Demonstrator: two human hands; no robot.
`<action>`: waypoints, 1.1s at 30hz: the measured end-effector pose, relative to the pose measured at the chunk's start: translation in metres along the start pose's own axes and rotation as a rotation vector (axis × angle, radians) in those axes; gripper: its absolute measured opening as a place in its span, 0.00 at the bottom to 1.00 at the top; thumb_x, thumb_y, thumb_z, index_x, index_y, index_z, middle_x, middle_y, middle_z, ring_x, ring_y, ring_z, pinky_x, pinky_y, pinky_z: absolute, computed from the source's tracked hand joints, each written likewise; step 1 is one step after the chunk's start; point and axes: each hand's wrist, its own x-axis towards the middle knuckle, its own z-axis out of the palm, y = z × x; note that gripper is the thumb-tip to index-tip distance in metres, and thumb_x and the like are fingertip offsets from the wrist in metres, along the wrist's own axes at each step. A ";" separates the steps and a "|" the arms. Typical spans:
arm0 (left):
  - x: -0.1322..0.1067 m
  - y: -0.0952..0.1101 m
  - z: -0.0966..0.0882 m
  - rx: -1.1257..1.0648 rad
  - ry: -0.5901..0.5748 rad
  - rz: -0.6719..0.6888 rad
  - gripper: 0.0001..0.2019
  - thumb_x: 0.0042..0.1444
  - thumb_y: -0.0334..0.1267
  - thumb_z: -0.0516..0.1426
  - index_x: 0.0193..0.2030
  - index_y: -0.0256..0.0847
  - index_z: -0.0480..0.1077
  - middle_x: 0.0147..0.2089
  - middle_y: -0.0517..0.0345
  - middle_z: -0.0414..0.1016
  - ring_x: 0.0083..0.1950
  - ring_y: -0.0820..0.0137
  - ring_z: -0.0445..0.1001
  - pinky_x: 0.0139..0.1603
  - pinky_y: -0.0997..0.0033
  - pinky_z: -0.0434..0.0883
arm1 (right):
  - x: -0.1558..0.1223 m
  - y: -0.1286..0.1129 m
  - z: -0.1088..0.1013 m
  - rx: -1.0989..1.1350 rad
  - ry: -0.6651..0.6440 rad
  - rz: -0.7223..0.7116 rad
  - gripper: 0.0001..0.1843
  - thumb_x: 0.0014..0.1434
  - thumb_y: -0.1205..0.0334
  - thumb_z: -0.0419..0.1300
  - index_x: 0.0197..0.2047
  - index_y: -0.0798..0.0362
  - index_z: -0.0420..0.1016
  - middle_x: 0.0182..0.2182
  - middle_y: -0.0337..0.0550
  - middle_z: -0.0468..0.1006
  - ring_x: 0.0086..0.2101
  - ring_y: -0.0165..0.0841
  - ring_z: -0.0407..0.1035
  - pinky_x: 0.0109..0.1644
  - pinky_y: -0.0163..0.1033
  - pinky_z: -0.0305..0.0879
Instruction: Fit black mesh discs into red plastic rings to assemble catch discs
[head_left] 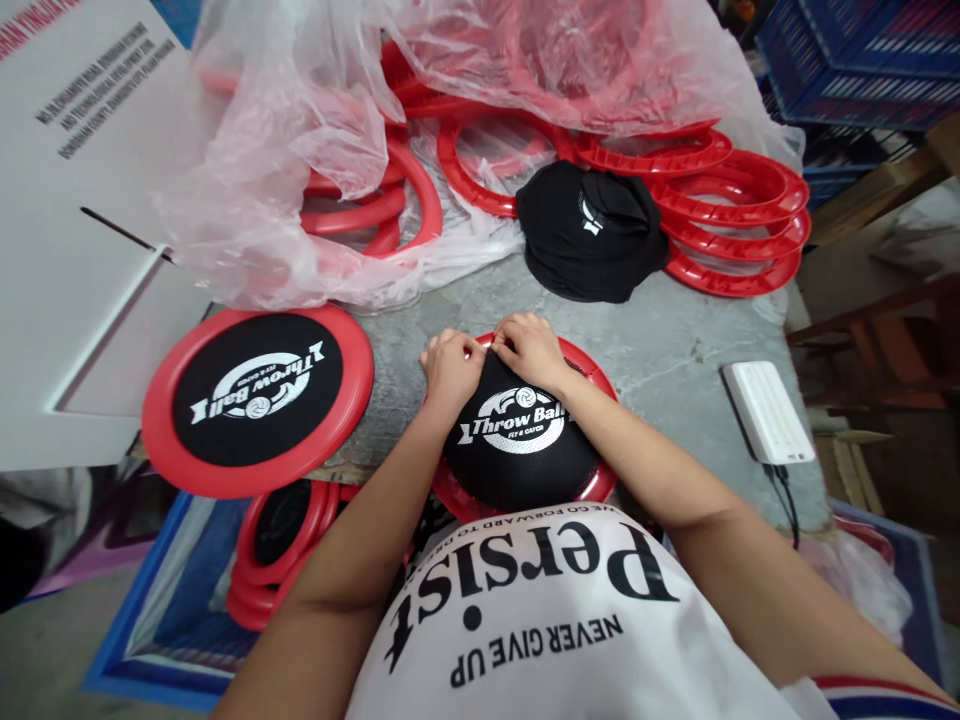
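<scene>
In front of my body lies a red ring [600,487] with a black printed fabric cover [517,470] stretched across it. My left hand [455,368] pinches the cover's edge at the far side of the ring. Close beside it, my right hand [529,348] has its fingers closed on the same edge. The fingertips of both hands nearly meet there, and the cloth between them is mostly hidden. To the left rests a red disc [352,385] with a flat black printed centre.
Red rings [739,225] and a pile of black covers [589,235] lie at the back, beside clear plastic bags [315,110]. A white power bank [766,410] with a cable sits right. Below left, a blue crate [142,610] holds red discs [259,580]. A white carton [82,280] stands left.
</scene>
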 end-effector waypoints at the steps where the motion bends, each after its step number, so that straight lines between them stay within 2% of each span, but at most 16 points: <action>1: 0.000 0.001 0.000 0.008 0.004 0.000 0.08 0.63 0.36 0.58 0.31 0.44 0.74 0.46 0.51 0.79 0.56 0.56 0.72 0.58 0.53 0.65 | 0.000 0.000 0.000 -0.004 -0.001 0.003 0.10 0.68 0.60 0.57 0.34 0.49 0.73 0.45 0.47 0.80 0.48 0.44 0.67 0.53 0.49 0.59; 9: -0.002 0.002 0.000 0.019 0.005 -0.007 0.08 0.64 0.35 0.58 0.34 0.42 0.77 0.48 0.51 0.79 0.57 0.56 0.73 0.59 0.54 0.65 | 0.000 -0.002 0.000 -0.031 -0.002 0.017 0.10 0.68 0.62 0.55 0.35 0.50 0.73 0.45 0.48 0.80 0.48 0.44 0.67 0.53 0.49 0.59; 20: -0.001 0.000 0.004 -0.012 0.040 0.011 0.08 0.63 0.35 0.58 0.33 0.42 0.75 0.45 0.52 0.79 0.55 0.58 0.73 0.59 0.55 0.65 | 0.000 0.000 0.004 -0.044 0.021 0.015 0.10 0.69 0.61 0.53 0.37 0.51 0.73 0.45 0.48 0.80 0.47 0.43 0.67 0.53 0.48 0.58; 26: -0.001 -0.001 0.005 0.028 0.039 0.030 0.07 0.62 0.34 0.58 0.33 0.42 0.76 0.46 0.50 0.78 0.55 0.56 0.73 0.58 0.54 0.66 | -0.001 0.001 0.003 -0.020 0.026 0.002 0.09 0.67 0.63 0.56 0.34 0.50 0.73 0.44 0.46 0.80 0.47 0.43 0.67 0.52 0.47 0.58; 33: 0.002 0.001 0.003 0.019 0.020 -0.010 0.07 0.61 0.33 0.58 0.33 0.42 0.76 0.47 0.49 0.78 0.56 0.56 0.74 0.59 0.53 0.67 | 0.000 -0.001 0.000 0.001 0.016 0.021 0.09 0.65 0.65 0.56 0.32 0.50 0.72 0.45 0.47 0.80 0.47 0.42 0.68 0.53 0.48 0.59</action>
